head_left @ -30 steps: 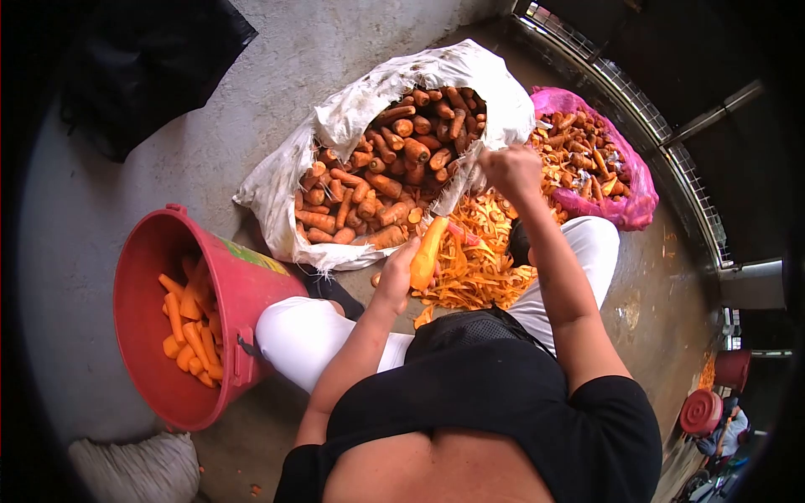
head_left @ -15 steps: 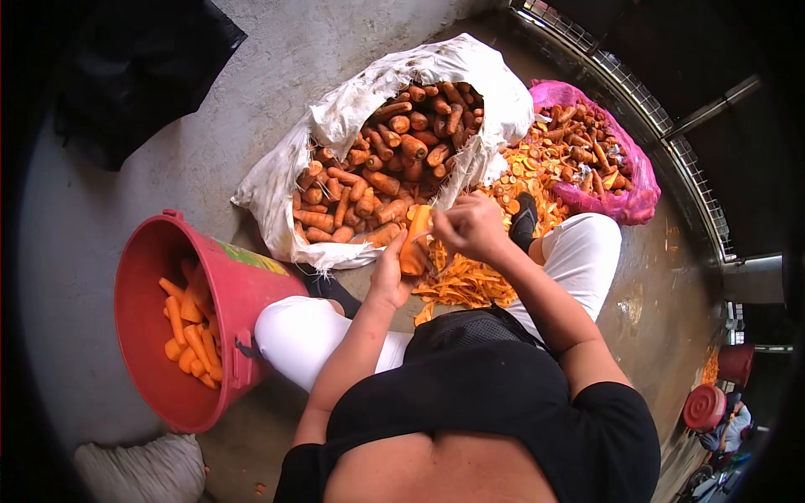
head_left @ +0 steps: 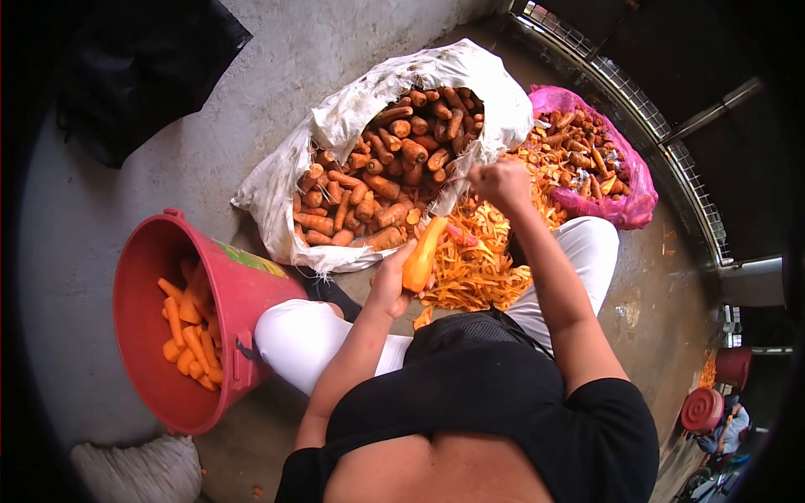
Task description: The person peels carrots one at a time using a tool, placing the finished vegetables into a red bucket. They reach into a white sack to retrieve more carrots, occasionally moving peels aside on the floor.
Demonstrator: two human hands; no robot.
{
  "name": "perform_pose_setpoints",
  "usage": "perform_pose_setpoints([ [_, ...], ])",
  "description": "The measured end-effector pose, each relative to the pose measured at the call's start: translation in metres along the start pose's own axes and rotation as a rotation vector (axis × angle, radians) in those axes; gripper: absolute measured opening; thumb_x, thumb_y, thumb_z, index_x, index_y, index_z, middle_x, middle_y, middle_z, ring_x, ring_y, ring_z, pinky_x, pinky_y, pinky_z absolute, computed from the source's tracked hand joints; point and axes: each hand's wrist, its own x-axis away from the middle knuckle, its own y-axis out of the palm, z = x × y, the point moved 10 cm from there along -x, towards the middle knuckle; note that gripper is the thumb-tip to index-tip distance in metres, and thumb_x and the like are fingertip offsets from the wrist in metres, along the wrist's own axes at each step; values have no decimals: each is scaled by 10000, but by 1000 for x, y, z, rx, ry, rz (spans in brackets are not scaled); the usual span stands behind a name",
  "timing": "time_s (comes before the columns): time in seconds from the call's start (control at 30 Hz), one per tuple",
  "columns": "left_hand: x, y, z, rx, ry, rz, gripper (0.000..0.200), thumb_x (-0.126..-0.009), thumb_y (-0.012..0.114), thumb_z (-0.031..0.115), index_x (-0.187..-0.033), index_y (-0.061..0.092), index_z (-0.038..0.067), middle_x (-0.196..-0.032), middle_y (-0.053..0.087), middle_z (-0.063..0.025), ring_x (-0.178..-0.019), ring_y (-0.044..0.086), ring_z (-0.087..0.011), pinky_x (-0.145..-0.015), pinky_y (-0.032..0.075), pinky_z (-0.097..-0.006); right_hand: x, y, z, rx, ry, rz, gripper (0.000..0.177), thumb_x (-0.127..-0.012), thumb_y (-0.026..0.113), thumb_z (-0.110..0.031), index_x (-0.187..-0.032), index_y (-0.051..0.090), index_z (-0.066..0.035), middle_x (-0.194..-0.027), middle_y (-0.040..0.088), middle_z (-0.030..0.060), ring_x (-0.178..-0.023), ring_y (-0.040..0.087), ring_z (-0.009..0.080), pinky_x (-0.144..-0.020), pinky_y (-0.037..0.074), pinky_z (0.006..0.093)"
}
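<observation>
My left hand point(head_left: 391, 281) is wrapped round the lower end of a peeled orange carrot point(head_left: 425, 254), which tilts up and to the right. My right hand point(head_left: 501, 183) is closed and raised beyond the carrot's tip, apart from it; a blurred thing shows at its fingers, too small to make out. Beneath the hands lies a heap of orange peelings point(head_left: 478, 272). A reddish strip shows just right of the carrot. Behind them a white sack point(head_left: 289, 159) stands open, full of unpeeled carrots point(head_left: 381, 184).
At the left a red bucket point(head_left: 260, 289) holds peeled carrots point(head_left: 194, 339). A pink bag point(head_left: 641, 197) of carrot scraps sits beyond my right knee. A black sheet point(head_left: 147, 84) is at upper left, a pale sack point(head_left: 142, 469) at lower left. Another person point(head_left: 731, 427) is far right.
My right hand has moved up and right, away from the carrot. The carrot is now tilted more to the right in my left hand, and more of it shows.
</observation>
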Motion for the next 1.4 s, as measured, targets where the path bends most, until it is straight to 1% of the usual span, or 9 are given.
perform_pose_setpoints([
  [0.13, 1, 15, 4, 102, -15, -156, 505, -984, 358, 382, -1324, 425, 15, -823, 568, -82, -583, 556, -148, -425, 415, -211, 8, -23, 60, 69, 131, 176, 550, -905, 450, -435, -501, 638, -113, -446, 547, 50, -379, 517, 195, -449, 434, 352],
  [0.27, -2, 24, -1, 235, -70, -203, 535, -991, 317, 385, -1363, 379, 4, -811, 571, -98, -565, 548, -150, -410, 411, -213, 32, -16, 55, -333, 360, -40, 511, -905, 462, -467, -642, 735, -126, -448, 570, 10, -386, 539, 144, -422, 420, 298],
  [0.33, -5, 23, -3, 264, -79, -235, 526, -991, 323, 392, -1329, 407, -1, -797, 583, -114, -537, 543, -159, -396, 404, -218, 38, -24, 25, -480, 287, -22, 473, -922, 478, -426, -657, 739, -134, -446, 575, -27, -370, 513, 82, -413, 421, 263],
  [0.5, -8, 15, -4, 216, -69, -163, 468, -984, 347, 433, -1154, 519, 32, -745, 608, -128, -502, 557, -172, -373, 390, -226, 41, -74, -63, -537, -130, 85, 404, -899, 550, -314, -564, 693, -138, -442, 558, 27, -411, 548, 177, -496, 469, 301],
  [0.73, -5, -4, -2, 102, -44, 64, 426, -938, 427, 509, -1020, 579, 120, -707, 624, -42, -520, 586, -134, -369, 377, -216, 69, -87, -135, -436, -583, 171, 367, -754, 656, -155, -432, 482, -125, -423, 436, 10, -431, 452, 188, -467, 338, 332],
  [0.9, 1, 2, 12, 13, 31, 88, 410, -951, 419, 471, -1012, 570, 95, -647, 611, -57, -481, 578, -138, -350, 366, -206, 63, -89, -136, -379, -568, 184, 383, -777, 649, -189, -418, 529, -134, -427, 488, 9, -449, 492, 184, -497, 387, 333],
  [0.97, 2, 0, 34, -309, 279, 59, 400, -959, 412, 445, -1008, 558, 76, -646, 609, -73, -457, 569, -141, -336, 363, -210, 55, -86, -125, -351, -524, 212, 390, -786, 646, -205, -421, 529, -135, -415, 460, 16, -437, 490, 194, -501, 396, 343],
  [1.27, 1, 5, 9, -22, 61, -24, 399, -976, 398, 421, -1037, 532, 51, -721, 604, -113, -486, 588, -199, -334, 384, -233, 48, -109, -102, -383, -430, 325, 341, -778, 679, -175, -463, 570, -103, -424, 485, 21, -423, 497, 190, -474, 392, 334],
  [1.4, 1, 10, 6, 0, 78, -38, 394, -981, 393, 412, -1077, 528, 54, -721, 592, -97, -519, 593, -197, -345, 385, -234, 61, -98, -122, -325, -611, 282, 337, -768, 663, -140, -452, 545, -134, -424, 466, -1, -424, 467, 169, -463, 366, 314],
])
